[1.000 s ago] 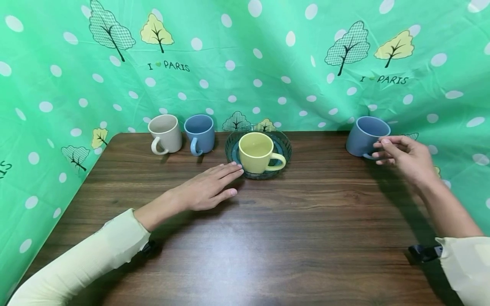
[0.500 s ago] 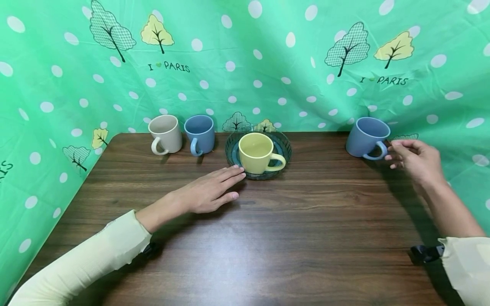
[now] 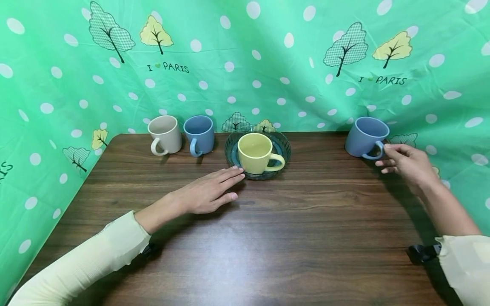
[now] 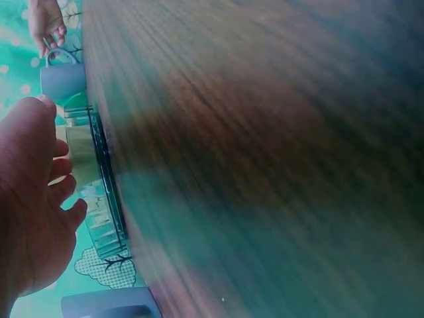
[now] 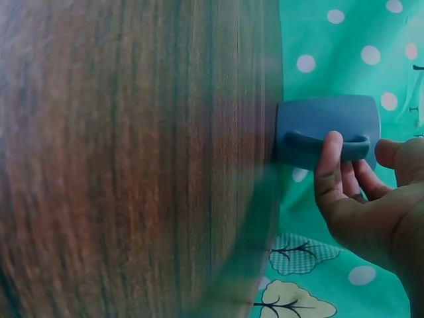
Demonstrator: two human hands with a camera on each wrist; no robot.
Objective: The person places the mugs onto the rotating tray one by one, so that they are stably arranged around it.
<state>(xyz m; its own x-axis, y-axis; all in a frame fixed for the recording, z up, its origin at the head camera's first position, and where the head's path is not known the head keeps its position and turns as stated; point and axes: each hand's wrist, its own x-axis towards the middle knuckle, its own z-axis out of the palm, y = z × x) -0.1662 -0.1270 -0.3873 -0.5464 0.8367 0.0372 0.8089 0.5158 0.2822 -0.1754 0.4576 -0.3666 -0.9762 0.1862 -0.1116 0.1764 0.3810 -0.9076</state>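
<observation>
Left hand (image 3: 208, 190) straight-fingered by the glass dish (image 3: 287, 149), right hand (image 3: 411, 168) at the handle (image 3: 370, 157) of the blue mug (image 3: 361, 140) far right on the counter (image 3: 298, 242), gripping or not I can't tell, but this looks like the grasp, calling for a sure pinch!

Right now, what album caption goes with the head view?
Left hand by a yellow mug in a clear, round dish; right hand at the handle of the rightmost blue mug.
</observation>
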